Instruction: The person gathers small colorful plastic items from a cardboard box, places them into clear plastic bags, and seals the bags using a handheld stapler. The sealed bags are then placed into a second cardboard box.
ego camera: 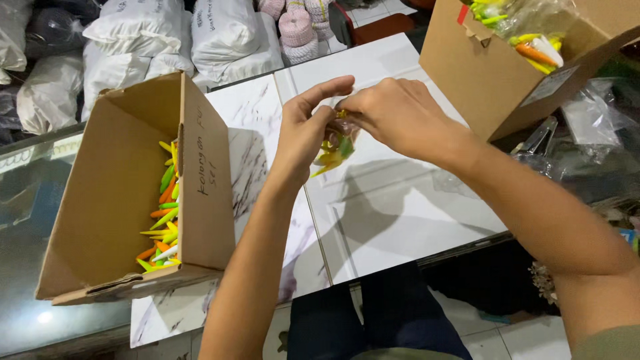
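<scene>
Together, both hands pinch one small clear plastic bag of coloured pointed pieces above the white marble-patterned table.

Up close, the left hand point(303, 130) has its thumb and fingers closed on the top of the small clear plastic bag point(335, 148), and the right hand point(393, 113) grips the same top edge from the other side, fingers curled shut over it; the bag hangs just below and between the two hands, showing yellow, green and orange tips. Beneath lies the white marble-patterned table point(393, 213). To the left, an open brown cardboard box point(107, 200) holds a loose heap of the same coloured pieces point(163, 213). At the upper right stands a second brown cardboard box point(487, 73) with bagged pieces. White stuffed sacks point(140, 40) lie beyond.
</scene>
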